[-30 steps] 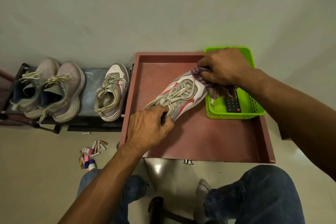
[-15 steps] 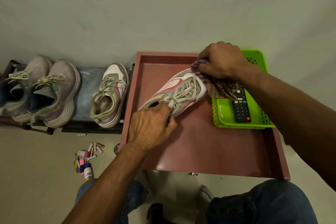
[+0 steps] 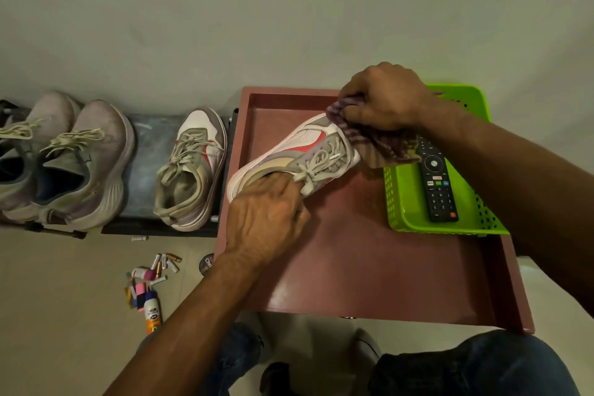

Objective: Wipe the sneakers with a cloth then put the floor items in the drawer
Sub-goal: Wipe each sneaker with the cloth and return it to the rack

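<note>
**Sneaker under the cloth, above the open drawer**

We hold one white, grey and red laced sneaker [image 3: 308, 151] tilted above the open reddish-brown wooden drawer [image 3: 369, 267]. Our left hand [image 3: 266, 222] closes its grip on the heel end and collar of the shoe, fingers curled into the opening beside the laces. Our right hand [image 3: 382, 96] pinches a bunched purple striped cloth [image 3: 369, 141] and presses it against the toe; the loose end of the cloth hangs down over the near edge of the basket.

In the drawer's right rear corner sits a lime-green perforated plastic basket [image 3: 401, 202], and in it lies a black remote control [image 3: 437, 183], lengthwise.

Left of the drawer, a low dark shoe rack [image 3: 151, 151] carries the matching white, grey and red sneaker [image 3: 193, 170] and, further left, a pair of pale grey-lilac knit running shoes [image 3: 80, 164].

On the beige tiled floor [image 3: 58, 299] in front of the rack lie several small batteries [image 3: 165, 262], a white and orange glue bottle [image 3: 151, 315], a few pink and dark small items we cannot identify, and a round dark tin [image 3: 207, 264] just beside the drawer's left side.
</note>
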